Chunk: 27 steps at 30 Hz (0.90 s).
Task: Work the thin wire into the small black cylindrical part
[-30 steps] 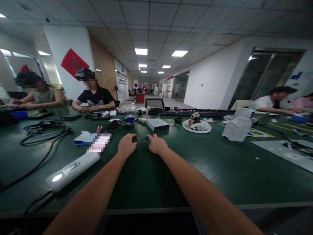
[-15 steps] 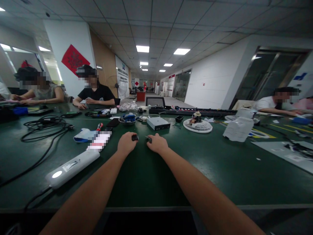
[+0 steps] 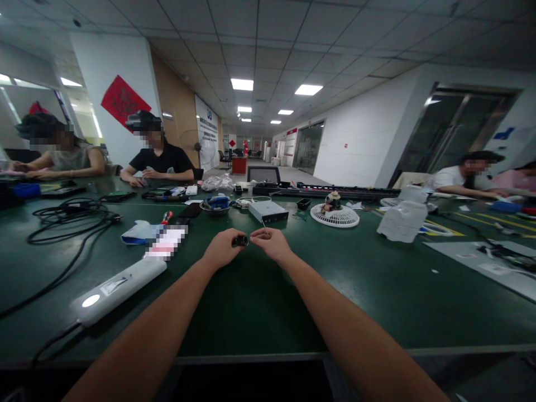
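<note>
Nearest me, the green table (image 3: 377, 290), my forearms reaching in over its near edge. Left of them lies a white device (image 3: 134, 282) with a lit oval on its near end, a dark cord running off it.

Further in, about centre: my left hand (image 3: 224, 247) is curled around a black cylinder (image 3: 240, 241), grasping it, its round end poking out toward the other side. My right hand (image 3: 273, 244) pinches a thin rod (image 3: 265, 228) that slants up past my fingertips. Hands near each other, a slim gap between; cylinder and rod apart. Whether anything else sits between the right fingertips: too small to tell.

Step in hand, by my reading: small handwork, one piece held steady on the left, the other being handled on the right. Any next move calls for a quiet left grip and a light, well-aimed pinch.

Left of the hands: blue-and-white cloth (image 3: 134, 232), red-handled tool (image 3: 167, 216). Just beyond them, a silver box (image 3: 268, 211); to its right a white fan grille (image 3: 341, 219), then a translucent white piece (image 3: 402, 222).

Further off, a long black bar (image 3: 335, 191) spans the far side. A co-worker in a black shirt (image 3: 165, 159) sits across, to the left.
</note>
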Motion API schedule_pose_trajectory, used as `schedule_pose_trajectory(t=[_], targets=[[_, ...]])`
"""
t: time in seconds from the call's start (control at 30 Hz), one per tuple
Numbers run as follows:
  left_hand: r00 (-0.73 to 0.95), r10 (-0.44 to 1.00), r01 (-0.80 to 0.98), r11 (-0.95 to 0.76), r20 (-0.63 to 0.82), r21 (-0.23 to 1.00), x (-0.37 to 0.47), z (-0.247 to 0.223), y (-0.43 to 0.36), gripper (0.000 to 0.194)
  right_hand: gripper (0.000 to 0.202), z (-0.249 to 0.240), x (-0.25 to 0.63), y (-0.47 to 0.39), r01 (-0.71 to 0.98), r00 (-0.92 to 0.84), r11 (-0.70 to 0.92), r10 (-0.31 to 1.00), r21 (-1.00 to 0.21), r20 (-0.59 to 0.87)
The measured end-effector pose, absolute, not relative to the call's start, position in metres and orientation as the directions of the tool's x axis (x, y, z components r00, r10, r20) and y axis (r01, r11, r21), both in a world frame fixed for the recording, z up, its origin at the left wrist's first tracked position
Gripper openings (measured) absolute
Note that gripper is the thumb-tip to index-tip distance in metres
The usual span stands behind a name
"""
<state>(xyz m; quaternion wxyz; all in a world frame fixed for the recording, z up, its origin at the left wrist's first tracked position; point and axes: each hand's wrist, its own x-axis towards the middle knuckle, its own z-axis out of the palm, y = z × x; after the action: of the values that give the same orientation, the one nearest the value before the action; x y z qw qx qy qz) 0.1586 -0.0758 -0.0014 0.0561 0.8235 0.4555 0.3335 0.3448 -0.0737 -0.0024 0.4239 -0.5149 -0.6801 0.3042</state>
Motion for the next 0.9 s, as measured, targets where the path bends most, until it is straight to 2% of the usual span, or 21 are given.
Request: schedule_pose_trajectory(t=[0.17,0.37,0.67,0.9], targets=[[0.398,0.758,0.656,-0.629,0.516,0.418,0.1630,0.0031,-0.0816,0.031,0.021,0.0029,0.3396,-0.0766,0.339,-0.063,0.337,0.940,-0.878,0.336],[0.406,0.781,0.673,-0.607,0.475,0.422,0.1630,0.0051,-0.0828,0.034,0.024,0.0029,0.3446,-0.0724,0.327,-0.006,0.341,0.933,-0.881,0.359],[0.430,0.775,0.716,-0.605,0.463,0.348,0.1641,0.0022,-0.0817,0.035,0.019,0.0039,0.3478,-0.0777,0.484,-0.074,0.370,0.920,-0.793,0.384],[0.513,0.716,0.649,-0.685,0.473,0.331,0.1648,0.0043,-0.0850,0.030,0.012,0.0042,0.3490,-0.0786,0.566,-0.072,0.368,0.913,-0.738,0.401]])
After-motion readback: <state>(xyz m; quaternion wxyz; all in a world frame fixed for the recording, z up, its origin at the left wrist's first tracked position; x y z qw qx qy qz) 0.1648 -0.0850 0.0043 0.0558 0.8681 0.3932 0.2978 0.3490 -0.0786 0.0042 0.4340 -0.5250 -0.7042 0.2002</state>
